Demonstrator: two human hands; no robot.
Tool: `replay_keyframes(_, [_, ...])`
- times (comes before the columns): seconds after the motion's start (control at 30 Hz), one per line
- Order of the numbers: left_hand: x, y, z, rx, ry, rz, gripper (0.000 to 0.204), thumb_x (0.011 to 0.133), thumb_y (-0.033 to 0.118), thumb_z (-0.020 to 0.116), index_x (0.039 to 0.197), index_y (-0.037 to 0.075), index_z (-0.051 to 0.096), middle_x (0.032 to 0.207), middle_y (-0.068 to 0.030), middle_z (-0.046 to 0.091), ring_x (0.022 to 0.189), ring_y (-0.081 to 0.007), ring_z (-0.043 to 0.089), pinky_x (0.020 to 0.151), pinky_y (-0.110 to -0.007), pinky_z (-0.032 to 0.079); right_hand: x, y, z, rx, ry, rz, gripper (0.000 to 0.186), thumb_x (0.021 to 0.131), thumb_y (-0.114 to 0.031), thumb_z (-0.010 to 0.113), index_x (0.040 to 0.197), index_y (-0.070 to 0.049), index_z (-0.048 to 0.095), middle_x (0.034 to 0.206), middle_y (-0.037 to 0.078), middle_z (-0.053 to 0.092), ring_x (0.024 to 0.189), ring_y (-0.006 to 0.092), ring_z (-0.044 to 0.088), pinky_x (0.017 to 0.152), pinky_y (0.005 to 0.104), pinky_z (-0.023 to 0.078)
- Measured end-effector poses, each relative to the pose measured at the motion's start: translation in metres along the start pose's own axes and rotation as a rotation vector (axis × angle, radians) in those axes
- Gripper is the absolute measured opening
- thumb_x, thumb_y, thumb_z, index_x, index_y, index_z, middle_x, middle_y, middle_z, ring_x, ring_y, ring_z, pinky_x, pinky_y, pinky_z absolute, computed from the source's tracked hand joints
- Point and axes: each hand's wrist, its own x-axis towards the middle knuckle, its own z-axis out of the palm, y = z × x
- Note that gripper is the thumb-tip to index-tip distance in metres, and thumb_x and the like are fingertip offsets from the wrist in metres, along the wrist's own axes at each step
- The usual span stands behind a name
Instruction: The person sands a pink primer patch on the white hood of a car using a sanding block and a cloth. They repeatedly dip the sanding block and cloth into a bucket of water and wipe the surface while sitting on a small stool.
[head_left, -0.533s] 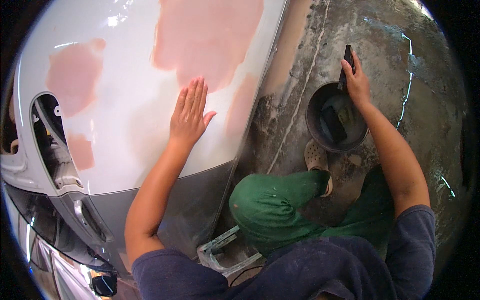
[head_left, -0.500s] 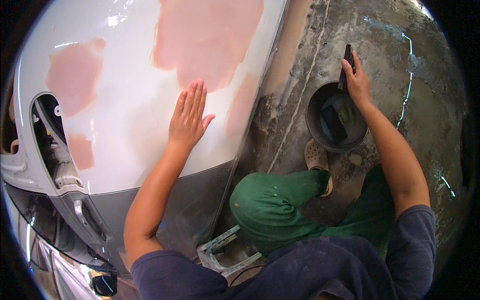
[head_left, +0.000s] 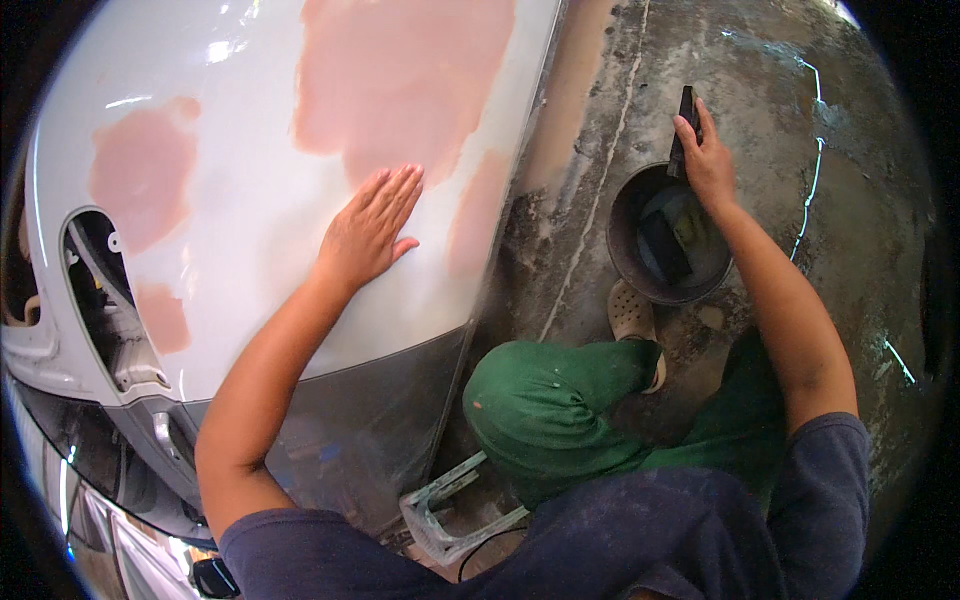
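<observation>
My left hand [head_left: 371, 232] lies flat on the white car panel [head_left: 255, 190], fingers stretched out. Its fingertips reach the lower end of a large pink filler patch [head_left: 400, 80]. Smaller pink patches [head_left: 145, 175] show farther left on the panel. In my right hand [head_left: 706, 160] is a black sanding block [head_left: 683, 132], gripped between thumb and fingers and held over the far rim of a dark bucket [head_left: 622, 250]. Water stands in the bucket, with another dark block [head_left: 664, 247] and something yellowish inside it.
Below the white paint the panel has a dark grey lower band [head_left: 370, 410]. An opening [head_left: 95, 270] in the bodywork is at the left. A stained low stool [head_left: 440, 535] is by my green-trousered knee [head_left: 520, 410]. The concrete floor [head_left: 760, 90] looks wet and stained.
My left hand has shifted slightly and turned on the panel, with the elbow swinging out to the left. My right hand still holds the sanding block, a touch farther left.
</observation>
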Motion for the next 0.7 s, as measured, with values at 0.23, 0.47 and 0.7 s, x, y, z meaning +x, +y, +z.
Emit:
replay_keyframes(0.23, [0.110, -0.022, 0.007, 0.192, -0.019, 0.165, 0.091, 0.102, 0.067, 0.044, 0.164, 0.002, 0.034, 0.174, -0.0087, 0.030, 0.162, -0.0219, 0.023, 0.135, -0.042, 0.011, -0.006, -0.010, -0.004, 0.011, 0.063, -0.008, 0.078, 0.102, -0.070, 0.050, 0.163, -0.020, 0.043, 0.131, 0.028, 0.070, 0.121, 0.0476, 0.067, 0.102, 0.0492, 0.051])
replay_keyframes(0.47, [0.147, -0.035, 0.003, 0.182, -0.078, 0.262, 0.094, 0.102, 0.070, 0.041, 0.164, 0.000, 0.033, 0.173, -0.0112, 0.033, 0.162, -0.0229, 0.023, 0.134, -0.042, 0.012, -0.007, -0.014, -0.006, 0.044, 0.046, -0.005, 0.079, 0.102, -0.068, 0.052, 0.162, -0.017, 0.044, 0.127, 0.029, 0.071, 0.119, 0.0491, 0.066, 0.100, 0.0502, 0.051])
replay_keyframes(0.7, [0.102, -0.055, -0.011, 0.087, -0.051, 0.298, 0.093, 0.102, 0.069, 0.042, 0.163, -0.001, 0.035, 0.173, -0.0113, 0.032, 0.162, -0.0233, 0.023, 0.134, -0.042, 0.013, -0.006, -0.010, -0.005, 0.027, 0.019, -0.002, 0.080, 0.103, -0.068, 0.052, 0.162, -0.016, 0.042, 0.123, 0.031, 0.071, 0.118, 0.0506, 0.066, 0.100, 0.0523, 0.051])
